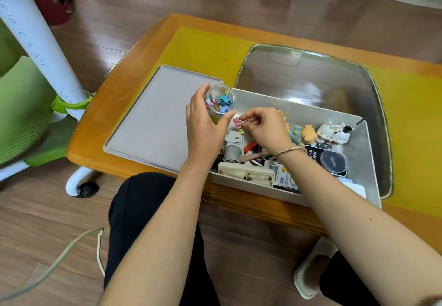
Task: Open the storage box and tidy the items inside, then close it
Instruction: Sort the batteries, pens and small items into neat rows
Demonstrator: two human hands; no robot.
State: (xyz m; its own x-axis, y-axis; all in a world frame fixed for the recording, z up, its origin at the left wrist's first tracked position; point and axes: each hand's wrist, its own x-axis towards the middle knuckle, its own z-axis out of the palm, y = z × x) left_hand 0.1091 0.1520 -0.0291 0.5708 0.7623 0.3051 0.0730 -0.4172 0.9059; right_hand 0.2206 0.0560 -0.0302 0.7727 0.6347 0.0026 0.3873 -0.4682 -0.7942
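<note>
Left hand (203, 126) wrapped round clear clip jar (220, 102) | right hand (265, 126) pinching pink binder clip (237, 123) | clips light, springy; jar slick, hold by sides.

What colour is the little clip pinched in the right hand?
Pink. The clip, held by the right hand, shows clearly in the head view.

- Low wooden table (134, 83) carries everything.
- Yellow mat (203, 49) covers its top.
- Grey lid (153, 119) lies flat at left.
- Open storage box (368, 162) sits beside it, touching.
- Clear tray (311, 76) lies behind the box.
</note>
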